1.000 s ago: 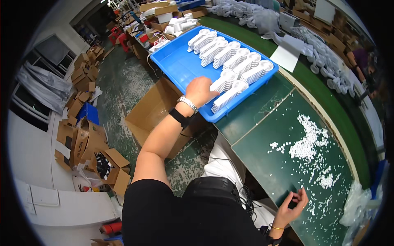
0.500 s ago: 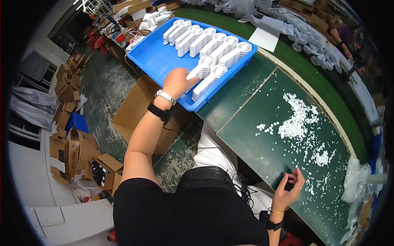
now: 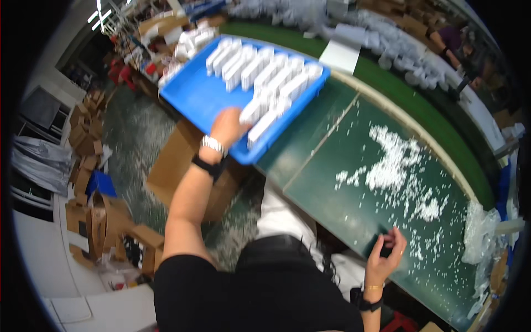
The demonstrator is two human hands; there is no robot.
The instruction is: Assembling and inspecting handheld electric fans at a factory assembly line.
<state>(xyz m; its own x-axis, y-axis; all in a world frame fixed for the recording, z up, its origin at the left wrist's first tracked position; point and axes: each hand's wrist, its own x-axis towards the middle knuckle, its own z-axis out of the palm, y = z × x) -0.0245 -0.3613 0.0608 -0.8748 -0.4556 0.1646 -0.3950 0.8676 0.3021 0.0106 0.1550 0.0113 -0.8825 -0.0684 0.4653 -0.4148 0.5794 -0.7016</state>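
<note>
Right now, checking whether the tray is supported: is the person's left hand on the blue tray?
Yes, the left hand grips the near edge of the blue tray beside the white parts.

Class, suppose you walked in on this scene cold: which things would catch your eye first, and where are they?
First, the bright blue tray at the top, lined with rows of white parts, with the left hand on its near edge. Next, the scatter of white crumbs across the dark green table, right of centre. The right hand rests at the table's near edge.

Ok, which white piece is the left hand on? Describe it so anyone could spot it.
Find the blue tray overhanging the green table's left end. The left hand touches the white piece nearest the tray's front edge, the last one in the rows.
</note>
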